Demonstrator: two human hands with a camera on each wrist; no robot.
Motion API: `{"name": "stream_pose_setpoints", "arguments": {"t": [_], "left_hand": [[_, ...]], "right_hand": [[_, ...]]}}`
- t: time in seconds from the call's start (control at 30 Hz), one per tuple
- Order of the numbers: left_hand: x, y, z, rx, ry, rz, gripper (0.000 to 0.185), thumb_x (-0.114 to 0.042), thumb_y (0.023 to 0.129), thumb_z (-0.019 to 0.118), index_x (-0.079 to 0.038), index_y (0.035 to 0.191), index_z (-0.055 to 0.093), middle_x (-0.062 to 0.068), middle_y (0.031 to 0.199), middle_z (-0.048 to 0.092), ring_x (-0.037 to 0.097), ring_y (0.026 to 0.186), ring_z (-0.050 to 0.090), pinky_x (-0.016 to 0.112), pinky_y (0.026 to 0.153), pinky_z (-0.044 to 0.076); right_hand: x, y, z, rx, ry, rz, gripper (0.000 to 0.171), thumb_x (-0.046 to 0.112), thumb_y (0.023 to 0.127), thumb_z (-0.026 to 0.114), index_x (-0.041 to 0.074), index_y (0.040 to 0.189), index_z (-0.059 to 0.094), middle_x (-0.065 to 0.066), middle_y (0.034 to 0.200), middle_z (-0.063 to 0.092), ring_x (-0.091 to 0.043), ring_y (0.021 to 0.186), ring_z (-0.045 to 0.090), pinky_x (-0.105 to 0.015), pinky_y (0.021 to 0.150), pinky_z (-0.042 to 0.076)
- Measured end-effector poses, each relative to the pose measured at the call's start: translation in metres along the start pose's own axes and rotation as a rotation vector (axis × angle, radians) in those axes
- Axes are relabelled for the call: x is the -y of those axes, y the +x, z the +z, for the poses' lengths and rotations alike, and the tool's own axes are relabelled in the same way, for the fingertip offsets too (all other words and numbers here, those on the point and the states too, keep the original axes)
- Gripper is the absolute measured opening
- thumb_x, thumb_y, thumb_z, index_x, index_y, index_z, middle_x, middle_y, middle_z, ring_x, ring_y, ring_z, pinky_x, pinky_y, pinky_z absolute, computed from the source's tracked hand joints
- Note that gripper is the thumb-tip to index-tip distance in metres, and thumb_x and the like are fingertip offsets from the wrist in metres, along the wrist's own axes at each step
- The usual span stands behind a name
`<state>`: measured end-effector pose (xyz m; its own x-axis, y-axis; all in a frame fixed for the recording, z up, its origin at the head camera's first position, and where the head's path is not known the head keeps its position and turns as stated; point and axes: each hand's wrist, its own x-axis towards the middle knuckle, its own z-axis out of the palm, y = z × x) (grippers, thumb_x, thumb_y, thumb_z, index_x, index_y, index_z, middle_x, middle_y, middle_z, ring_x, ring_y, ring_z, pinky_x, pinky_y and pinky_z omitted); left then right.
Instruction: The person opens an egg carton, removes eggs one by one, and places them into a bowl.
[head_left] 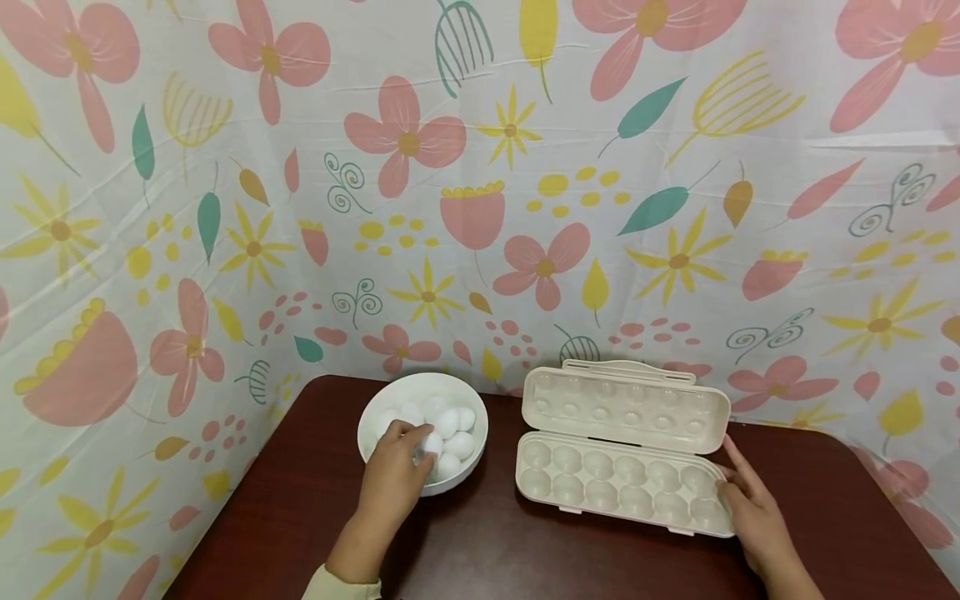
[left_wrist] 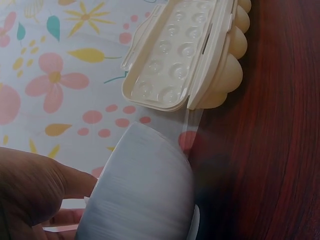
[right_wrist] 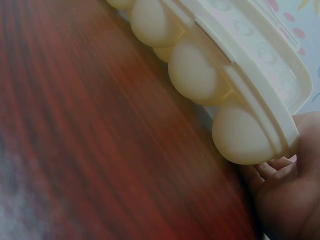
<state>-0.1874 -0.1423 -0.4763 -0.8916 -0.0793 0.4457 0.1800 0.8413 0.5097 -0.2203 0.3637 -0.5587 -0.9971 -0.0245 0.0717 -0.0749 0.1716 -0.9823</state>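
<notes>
A: How do those eggs handle?

B: Light, smooth, prob slippery, and I'd guess fragile, so no squeezing. I take one w/ fingertips round its middle, not by the ends.

A: Where are they?

B: In the white bowl, lower centre-left of the head view, on the dark red worktop. They're piled together, touching.

A: And your left hand?

B: Over the near rim of the bowl, fingers curled down and pinching one egg at the front of the pile. So it's right under my fingertips, the rest just beyond. Left wrist view shows only the bowl's outer wall and part of my hand, no eggs.

A: Right hand?

B: Lower right of the frame, at the right end of the egg tray. Fingers fairly straight, resting on its end, thumb on the near corner. Bracing, not grabbing.

A: Tray itself?

B: Cream plastic, prob light and a bit flexy, could slide on the worktop. Lid is open, tilted back toward the floral backdrop. Every cup I can see is empty. It's just right of the bowl, small gap btw them.
</notes>
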Motion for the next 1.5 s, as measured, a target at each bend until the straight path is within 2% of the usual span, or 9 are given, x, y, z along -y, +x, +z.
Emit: {"name": "stream_pose_setpoints", "arguments": {"t": [0.23,0.6,0.73,1.07,1.3,1.5], "left_hand": [[-0.0014,-0.0003,0.0022,-0.015,0.004,0.01,0.04,-0.008,0.076,0.085,-0.009,0.115,0.076,0.008,0.105,0.066,0.028,0.099,0.067,0.044,0.084,0.056],[-0.0021,-0.0003,0.004,-0.004,0.015,-0.029,0.041,-0.011,0.08,0.083,-0.009,0.12,0.075,0.01,0.107,0.065,0.028,0.101,0.066,0.043,0.083,0.056],[-0.0029,-0.0003,0.0048,0.002,-0.001,-0.051,0.041,-0.01,0.081,0.082,-0.009,0.12,0.074,0.01,0.108,0.066,0.028,0.102,0.066,0.043,0.083,0.057],[-0.0035,0.0008,0.0042,0.005,-0.009,-0.042,0.039,-0.011,0.081,0.082,-0.009,0.119,0.074,0.011,0.107,0.067,0.028,0.101,0.067,0.043,0.084,0.057],[-0.0001,-0.0018,0.0021,-0.01,-0.003,-0.08,0.04,-0.011,0.08,0.082,-0.009,0.119,0.074,0.01,0.104,0.066,0.024,0.094,0.066,0.042,0.081,0.055],[0.0011,-0.0008,0.0007,-0.002,-0.021,-0.085,0.04,-0.012,0.082,0.081,-0.009,0.121,0.072,0.011,0.104,0.066,0.024,0.094,0.066,0.043,0.079,0.056]], "right_hand": [[-0.0005,-0.0016,-0.0013,-0.007,-0.01,0.009,0.065,0.013,0.109,0.04,0.031,0.163,0.009,0.033,0.111,0.059,0.008,0.097,0.063,-0.015,0.073,0.055],[0.0005,-0.0013,-0.002,-0.021,-0.039,0.021,0.065,0.013,0.109,0.04,0.032,0.163,0.009,0.034,0.109,0.058,0.009,0.097,0.062,-0.014,0.073,0.054],[-0.0002,-0.0019,-0.0029,-0.021,-0.033,0.017,0.065,0.013,0.109,0.04,0.032,0.163,0.01,0.033,0.109,0.058,0.009,0.096,0.063,-0.015,0.073,0.054],[0.0004,-0.003,-0.0026,-0.022,0.015,-0.02,0.064,0.011,0.108,0.041,0.029,0.163,0.013,0.03,0.11,0.061,0.006,0.095,0.065,-0.016,0.072,0.055],[0.0029,0.0004,0.0003,0.006,0.015,-0.014,0.064,0.014,0.108,0.04,0.029,0.164,0.011,0.031,0.112,0.06,0.004,0.095,0.066,-0.019,0.072,0.057],[0.0018,-0.0006,0.0002,-0.001,0.022,-0.001,0.064,0.013,0.108,0.039,0.03,0.163,0.011,0.031,0.111,0.06,0.003,0.094,0.066,-0.02,0.072,0.057]]}}
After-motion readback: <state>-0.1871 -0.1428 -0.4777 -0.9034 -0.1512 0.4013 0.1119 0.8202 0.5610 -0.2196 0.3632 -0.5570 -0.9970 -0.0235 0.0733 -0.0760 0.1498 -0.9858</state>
